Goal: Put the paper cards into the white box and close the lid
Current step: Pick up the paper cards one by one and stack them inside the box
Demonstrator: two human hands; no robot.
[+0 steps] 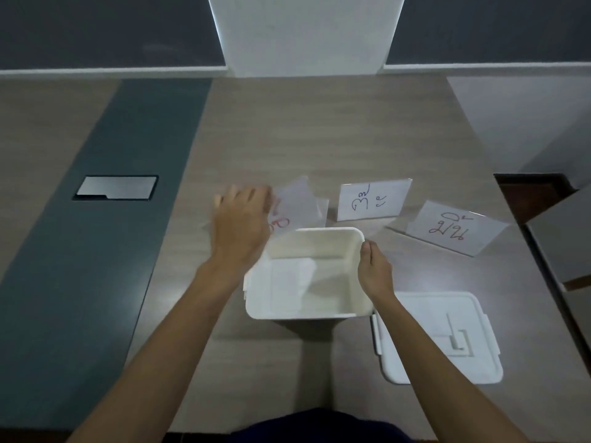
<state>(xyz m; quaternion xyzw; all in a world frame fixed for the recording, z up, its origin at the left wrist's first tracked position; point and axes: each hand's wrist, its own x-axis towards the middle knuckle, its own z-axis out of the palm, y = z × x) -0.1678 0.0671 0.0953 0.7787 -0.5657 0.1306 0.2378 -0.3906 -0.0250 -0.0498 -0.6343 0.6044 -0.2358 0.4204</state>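
Note:
An open white box [358, 273] stands on the table in front of me, with a white card [292, 281] lying inside it. My left hand [240, 222] is past the box's far left corner, shut on a paper card [295, 204] with red writing, blurred by motion. My right hand [374, 270] rests against the box's right rim, fingers together. A card with dark writing [371, 201] stands behind the box. Another card with red writing [447, 228] lies to the right. The white lid [438, 337] lies flat to the box's right.
The wooden table [287, 129] has a dark green strip [96, 219] on the left with a metal cable hatch [116, 188]. A dark gap and another surface lie at the right edge [556, 238]. A white pillar [303, 30] rises behind the table.

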